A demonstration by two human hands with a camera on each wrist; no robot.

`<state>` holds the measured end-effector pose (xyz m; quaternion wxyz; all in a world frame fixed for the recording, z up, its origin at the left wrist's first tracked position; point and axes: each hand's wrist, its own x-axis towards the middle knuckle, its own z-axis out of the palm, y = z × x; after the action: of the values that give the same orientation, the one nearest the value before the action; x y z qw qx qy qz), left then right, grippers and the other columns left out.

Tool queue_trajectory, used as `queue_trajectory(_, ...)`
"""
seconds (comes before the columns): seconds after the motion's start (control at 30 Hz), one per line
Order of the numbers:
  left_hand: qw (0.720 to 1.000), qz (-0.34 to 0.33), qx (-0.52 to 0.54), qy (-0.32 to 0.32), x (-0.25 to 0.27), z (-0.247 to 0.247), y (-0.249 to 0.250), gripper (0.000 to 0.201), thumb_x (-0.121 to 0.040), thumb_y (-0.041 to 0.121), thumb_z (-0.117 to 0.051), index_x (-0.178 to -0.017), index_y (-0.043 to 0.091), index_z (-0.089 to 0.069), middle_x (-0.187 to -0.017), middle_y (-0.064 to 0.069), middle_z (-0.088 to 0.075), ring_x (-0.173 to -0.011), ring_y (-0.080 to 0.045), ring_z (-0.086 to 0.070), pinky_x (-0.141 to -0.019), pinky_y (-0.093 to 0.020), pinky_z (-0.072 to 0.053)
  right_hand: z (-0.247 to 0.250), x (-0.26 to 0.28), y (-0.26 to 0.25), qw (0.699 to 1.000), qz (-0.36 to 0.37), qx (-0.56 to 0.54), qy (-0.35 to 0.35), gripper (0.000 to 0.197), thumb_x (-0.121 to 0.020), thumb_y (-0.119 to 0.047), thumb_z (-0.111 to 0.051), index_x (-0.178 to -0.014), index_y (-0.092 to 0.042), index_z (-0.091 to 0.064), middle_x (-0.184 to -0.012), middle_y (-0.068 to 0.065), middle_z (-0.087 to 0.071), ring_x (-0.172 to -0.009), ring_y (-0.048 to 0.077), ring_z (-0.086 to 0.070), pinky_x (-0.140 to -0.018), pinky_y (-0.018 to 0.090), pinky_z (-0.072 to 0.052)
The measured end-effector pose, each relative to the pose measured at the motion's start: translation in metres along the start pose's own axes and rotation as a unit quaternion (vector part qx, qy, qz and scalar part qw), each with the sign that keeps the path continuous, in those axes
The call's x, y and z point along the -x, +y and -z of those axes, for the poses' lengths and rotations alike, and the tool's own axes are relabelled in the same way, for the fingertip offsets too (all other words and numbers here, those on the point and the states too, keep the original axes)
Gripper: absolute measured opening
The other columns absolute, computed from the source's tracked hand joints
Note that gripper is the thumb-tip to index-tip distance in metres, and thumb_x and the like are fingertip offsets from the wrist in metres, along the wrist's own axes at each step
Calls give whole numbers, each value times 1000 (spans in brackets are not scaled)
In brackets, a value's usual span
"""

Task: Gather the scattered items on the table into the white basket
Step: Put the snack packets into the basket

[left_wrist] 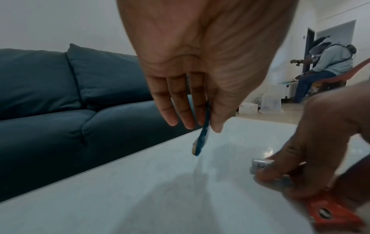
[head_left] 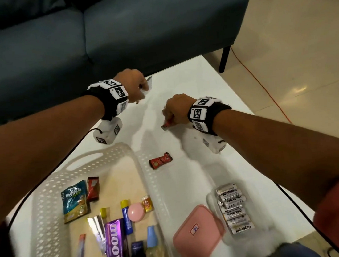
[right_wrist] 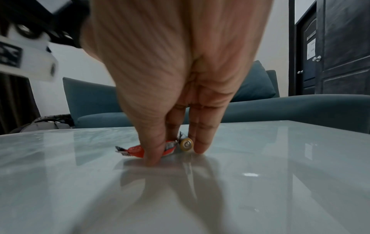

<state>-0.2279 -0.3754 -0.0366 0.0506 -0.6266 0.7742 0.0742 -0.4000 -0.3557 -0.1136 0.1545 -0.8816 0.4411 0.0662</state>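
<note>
With the white basket (head_left: 99, 158) at seven o'clock already holding many items, I am pinching a flat blue sachet (left_wrist: 202, 139) in my left hand (head_left: 134, 84) while my right hand (head_left: 176, 110) is closing its grip on a red wrapper (right_wrist: 138, 151) and a small battery (right_wrist: 186, 144) on the counter (head_left: 181, 84), and another red packet (head_left: 160, 160), a pink box (head_left: 198, 231) and a battery pack (head_left: 235, 209) are waiting at five o'clock.

"Heybright" stands on the batteries (head_left: 235, 209), "moov" on the purple box (head_left: 115, 246) in the white basket (head_left: 49, 187).

We see a dark blue sofa (head_left: 99, 33) at twelve o'clock behind the glossy white counter (head_left: 191, 83), with pale walls (left_wrist: 60, 23) beyond. Beige floor tiles (head_left: 299, 51) spread at two o'clock, crossed by an orange cable (head_left: 261, 87); a dark panelled door (right_wrist: 340, 47) stands at three o'clock.
</note>
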Motion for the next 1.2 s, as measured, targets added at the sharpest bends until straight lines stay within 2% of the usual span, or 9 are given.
queue_trajectory(0.1, 999, 1, 32, 44, 41, 17, -6, 39, -79, 5, -62, -114, 23, -63, -111, -3, -66, -90, -23, -62, -70, -31, -46, 4, 8, -8, 1000, -16, 3, -15, 48, -83, -57, -65, -95, -12, -75, -101, 10, -71, -99, 32, -62, -78, 31, -46)
queue_trajectory(0.2, 995, 12, 84, 56, 87, 28, -17, 54, -75, 6, -66, -122, 25, -47, -97, -1, -64, -77, -22, -58, -64, -33, -45, 8, 19, -19, 1000, -28, -4, -12, 41, -85, -50, -65, -108, -17, -75, -106, 8, -72, -102, 31, -62, -83, 31, -46)
queue_trajectory(0.3, 995, 4, 79, 61, 131, 34, -27, 45, -77, 5, -64, -119, 22, -58, -95, -1, -66, -84, -25, -62, -73, -35, -49, 11, 34, -34, 999, -32, -21, 12, 28, -89, -35, -65, -113, -22, -74, -113, 4, -71, -107, 28, -61, -85, 28, -43)
queue_trajectory(0.43, 993, -9, 84, 79, 179, 35, -42, 20, -82, 9, -65, -99, 16, -75, -99, -7, -68, -93, -26, -63, -83, -39, -50, 14, 58, -57, 996, -34, -65, 49, 22, -87, -36, -66, -106, -27, -76, -109, 0, -71, -105, 23, -62, -86, 29, -45)
queue_trajectory(0.57, 992, 11, 104, 74, 222, 28, -59, 17, -83, 20, -69, -99, 19, -76, -98, -6, -67, -93, -24, -61, -82, -37, -49, 11, 79, -85, 999, -17, -32, -33, 23, -85, -32, -67, -104, -23, -76, -102, 0, -74, -96, 21, -67, -85, 28, -50)
queue_trajectory(0.73, 998, 46, 51, -6, 264, -2, -78, 23, -88, 27, -63, -108, 27, -73, -94, -4, -64, -89, -22, -59, -73, -29, -41, 0, 90, -108, 996, -30, -2, -82, 33, -78, -50, -73, -97, -25, -75, -94, -2, -73, -90, 20, -66, -82, 34, -53)
queue_trajectory(0.83, 996, 61, 38, -51, 278, -27, -89, 23, -90, 30, -60, -109, 30, -73, -82, 3, -60, -79, -17, -57, -68, -27, -41, -11, 92, -116, 994, -13, 43, -100, 41, -76, -46, -74, -109, -24, -70, -104, 0, -68, -98, 24, -62, -78, 30, -48)
queue_trajectory(1.03, 988, 81, 7, -129, 288, -57, -98, 34, -88, 32, -60, -121, 32, -64, -114, -4, -63, -107, -25, -59, -79, -26, -44, -15, 88, -118, 992, -16, 86, -88, 23, -80, -30, -67, -103, -26, -71, -101, 3, -69, -97, 28, -64, -80, 34, -52)
queue_trajectory(1.2, 990, 81, 21, -112, 292, -49, -105, 47, -80, 41, -68, -125, 34, -57, -109, 5, -58, -97, -16, -55, -77, -27, -44, 5, 88, -112, 996, -49, 47, -57, 22, -86, -39, -63, -78, -20, -70, -79, 5, -66, -81, 28, -64, -69, 33, -50)
